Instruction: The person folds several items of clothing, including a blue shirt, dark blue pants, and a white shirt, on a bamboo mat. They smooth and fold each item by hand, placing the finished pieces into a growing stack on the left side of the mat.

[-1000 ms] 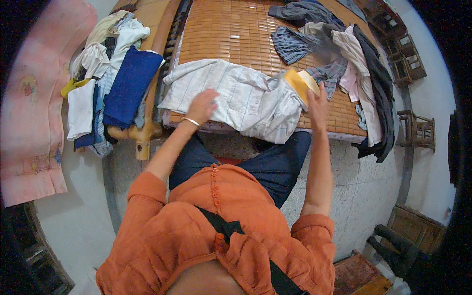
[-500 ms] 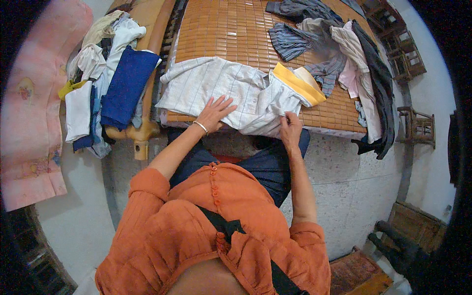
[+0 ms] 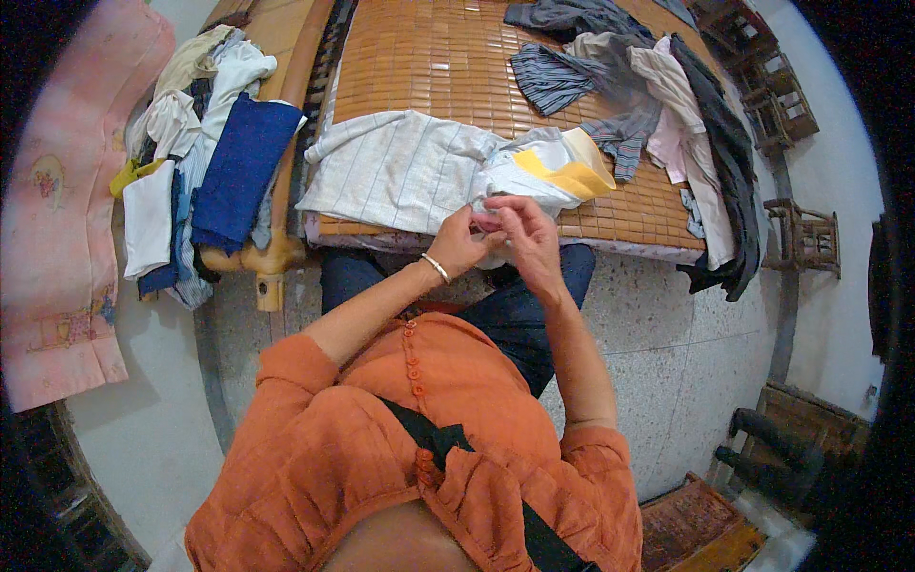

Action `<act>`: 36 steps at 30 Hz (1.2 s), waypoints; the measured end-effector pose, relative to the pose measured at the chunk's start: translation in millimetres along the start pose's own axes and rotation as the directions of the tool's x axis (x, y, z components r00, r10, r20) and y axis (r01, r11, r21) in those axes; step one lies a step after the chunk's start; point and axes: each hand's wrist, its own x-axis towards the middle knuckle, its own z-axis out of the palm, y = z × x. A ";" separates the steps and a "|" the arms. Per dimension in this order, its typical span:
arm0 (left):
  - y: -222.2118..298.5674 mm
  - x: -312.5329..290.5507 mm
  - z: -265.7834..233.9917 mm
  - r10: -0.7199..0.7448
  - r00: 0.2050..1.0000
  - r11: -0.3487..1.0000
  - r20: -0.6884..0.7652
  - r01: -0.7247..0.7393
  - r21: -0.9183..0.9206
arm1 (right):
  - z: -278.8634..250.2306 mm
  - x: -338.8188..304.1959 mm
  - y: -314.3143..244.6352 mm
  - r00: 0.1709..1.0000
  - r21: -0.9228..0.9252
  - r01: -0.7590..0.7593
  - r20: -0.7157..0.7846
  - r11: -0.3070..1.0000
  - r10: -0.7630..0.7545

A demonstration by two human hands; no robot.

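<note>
A light grey striped shirt [image 3: 396, 172] lies across the front of the slatted bed mat, its yellow collar [image 3: 572, 179] toward the right. Both hands meet at the shirt's near edge, just below the collar. There, my left hand [image 3: 464, 243], with a pale bracelet at the wrist, is closed on the bunched cloth. Right beside it, my right hand [image 3: 530, 246] pinches the same spot with thumb and forefinger. The fingers cover the bit of fabric between them, so its detail cannot be made out.
Loose clothes, among them a striped blue-grey garment [image 3: 548, 81] and dark trousers [image 3: 720, 153], heap on the mat's [image 3: 429, 57] right side. At left, a folded navy garment [image 3: 243, 162] tops another clothes pile by a wooden post [image 3: 270, 286]. A wooden stool [image 3: 805, 238] stands far right.
My left hand has moved right from lying flat on the shirt to grip its near edge. My right hand has shifted left to meet it. The collar has folded and moved slightly left.
</note>
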 end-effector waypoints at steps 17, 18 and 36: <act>88.2 14.3 -74.3 0.028 0.989 0.786 -0.147 -0.113 -0.608 | -56.3 38.2 93.7 0.797 -0.717 -0.518 -0.603 0.466 -0.041; 102.7 16.4 -78.4 -0.099 0.991 0.738 -0.090 0.012 -0.675 | -63.7 43.1 97.1 0.815 -0.731 -0.529 -0.579 0.432 0.020; 242.3 32.8 -201.8 0.087 0.996 0.769 0.011 -0.060 -0.636 | -205.7 31.2 -182.3 0.662 -0.547 0.155 -0.561 0.823 -0.497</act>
